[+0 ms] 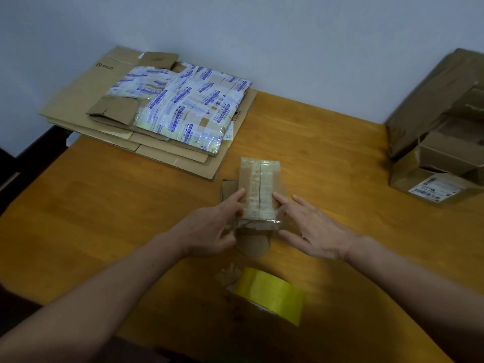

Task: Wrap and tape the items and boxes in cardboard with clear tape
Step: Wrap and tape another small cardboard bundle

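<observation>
One parcel [260, 184]; perhaps three boxes [434, 121]

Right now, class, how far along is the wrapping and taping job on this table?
Done: the stacked boxes at the right look wrapped and taped, and the small parcel is taped along its top. In hand: the left hand holds that parcel, the right hand presses its side with straight fingers; its near flap looks loose. Left: seal that end with the tape roll; flat cardboard waits.

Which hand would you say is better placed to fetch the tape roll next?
Right, probably: the right hand only touches the parcel with straight fingers; the left hand holds it.
</observation>
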